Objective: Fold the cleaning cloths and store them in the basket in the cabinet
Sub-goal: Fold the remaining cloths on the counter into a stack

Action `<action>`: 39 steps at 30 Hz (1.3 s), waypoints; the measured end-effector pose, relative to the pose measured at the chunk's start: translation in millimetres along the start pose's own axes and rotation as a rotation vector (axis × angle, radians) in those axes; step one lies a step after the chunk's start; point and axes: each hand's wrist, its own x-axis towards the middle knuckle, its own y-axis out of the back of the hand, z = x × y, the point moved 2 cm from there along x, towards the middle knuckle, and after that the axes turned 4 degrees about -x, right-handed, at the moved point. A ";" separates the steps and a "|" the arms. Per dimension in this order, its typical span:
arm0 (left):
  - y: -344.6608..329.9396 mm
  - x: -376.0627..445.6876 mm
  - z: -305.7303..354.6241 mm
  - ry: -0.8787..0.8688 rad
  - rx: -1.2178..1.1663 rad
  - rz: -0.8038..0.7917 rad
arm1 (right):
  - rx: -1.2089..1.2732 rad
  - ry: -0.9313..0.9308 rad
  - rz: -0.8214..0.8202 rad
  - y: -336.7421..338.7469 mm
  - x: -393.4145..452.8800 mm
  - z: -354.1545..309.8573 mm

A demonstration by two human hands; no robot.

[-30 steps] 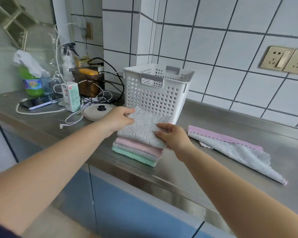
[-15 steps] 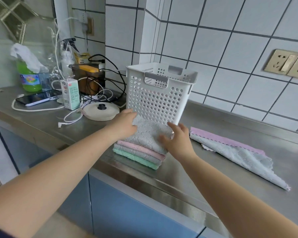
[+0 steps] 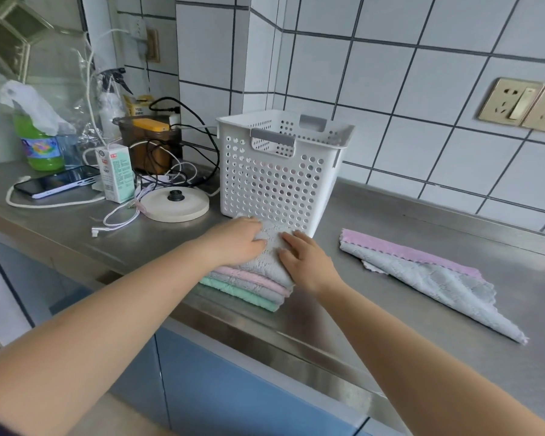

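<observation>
A stack of folded cloths [image 3: 249, 283] lies on the steel counter [image 3: 343, 316] just in front of the white perforated basket [image 3: 277, 184]. Green is at the bottom, pink and grey layers sit above, and a grey cloth [image 3: 265, 264] is on top. My left hand [image 3: 236, 243] rests on the left part of the top grey cloth. My right hand [image 3: 306, 259] presses its right part with fingers laid flat. To the right an unfolded grey cloth with a pink edge [image 3: 428, 275] lies spread on the counter. The basket's inside is hidden.
Left of the basket are a round cream lid [image 3: 175, 204], tangled cables [image 3: 170, 165], a small carton [image 3: 115, 173], a phone [image 3: 55, 182] and a green bottle [image 3: 40, 146]. Tiled wall with sockets [image 3: 523, 105] behind. Blue cabinet fronts [image 3: 233, 388] run below the counter edge.
The top grey cloth has been laid down flat on the stack. Both hands have moved closer together on top of it, the right one from the cloth's edge onto its surface.
</observation>
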 end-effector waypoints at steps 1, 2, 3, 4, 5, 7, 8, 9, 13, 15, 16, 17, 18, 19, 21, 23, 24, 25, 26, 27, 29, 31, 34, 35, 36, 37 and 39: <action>0.7 1.2 2.9 -0.012 -0.002 0.041 | 0.058 0.016 0.039 1.1 -1.0 3.1; 2.0 1.7 7.7 -0.029 -0.007 0.081 | 0.100 0.031 0.081 4.1 -2.4 7.1; 1.9 3.8 14.8 -0.051 -0.015 0.111 | 0.124 0.045 0.120 9.5 -4.4 13.5; 1.3 5.9 24.3 -0.083 -0.026 0.136 | 0.131 0.059 0.149 16.3 -7.1 21.0; 0.0 8.4 34.3 -0.120 -0.052 0.150 | 0.128 0.069 0.171 23.5 -9.8 29.0; -6.2 18.0 58.4 -0.187 -0.151 0.145 | 0.116 0.062 0.217 41.9 -14.2 50.4; -10.3 24.2 69.0 -0.211 -0.196 0.140 | 0.107 0.043 0.239 51.8 -16.1 61.7; -16.1 34.2 80.5 -0.229 -0.225 0.133 | 0.087 0.015 0.263 63.7 -17.9 76.0; -41.8 79.5 114.4 -0.269 -0.234 0.077 | -0.068 -0.116 0.369 111.9 -23.2 137.8; -53.5 101.0 124.2 -0.251 -0.220 0.047 | -0.151 -0.212 0.342 133.5 -26.7 164.9; -59.8 110.6 127.8 -0.244 -0.190 0.039 | -0.196 -0.265 0.294 141.6 -27.5 177.7; -67.7 120.8 132.2 -0.239 -0.146 0.033 | -0.237 -0.322 0.234 148.5 -28.2 191.4; -74.5 127.6 133.4 -0.237 -0.087 0.029 | -0.274 -0.368 0.181 152.1 -27.8 201.3; -81.9 134.3 137.3 -0.241 -0.028 0.017 | -0.300 -0.406 0.146 155.6 -27.9 211.8; -93.1 142.5 142.0 -0.244 0.038 0.000 | -0.330 -0.430 0.116 157.1 -26.5 227.5; -98.2 149.3 146.0 -0.247 0.054 0.010 | -0.362 -0.419 0.130 155.9 -23.4 239.2; -98.5 151.9 146.7 -0.254 0.059 0.027 | -0.391 -0.402 0.147 154.7 -21.8 242.4; -99.0 155.7 148.0 -0.258 0.077 0.040 | -0.415 -0.390 0.170 153.6 -19.9 247.6; -99.2 159.1 148.3 -0.256 0.094 0.058 | -0.437 -0.377 0.199 152.9 -18.4 251.1; -98.6 162.9 148.2 -0.246 0.114 0.071 | -0.446 -0.370 0.223 153.0 -15.9 254.0; -94.9 167.6 148.5 -0.220 0.110 0.103 | -0.429 -0.357 0.279 155.8 -12.3 256.0; -87.4 171.0 151.1 -0.192 0.023 0.150 | -0.362 -0.348 0.341 164.4 -7.5 253.8; -73.6 178.6 160.2 -0.176 -0.182 0.201 | -0.265 -0.331 0.372 183.8 3.7 247.1; -68.3 182.3 164.0 -0.192 -0.193 0.220 | -0.239 -0.332 0.375 191.5 9.3 244.5; -61.7 188.2 169.4 -0.220 -0.178 0.249 | -0.232 -0.331 0.387 202.0 15.6 241.8; -55.6 193.7 172.7 -0.246 -0.151 0.284 | -0.238 -0.332 0.398 211.7 22.5 238.0; -39.1 206.6 181.2 -0.278 -0.115 0.364 | -0.255 -0.326 0.419 234.2 35.1 228.1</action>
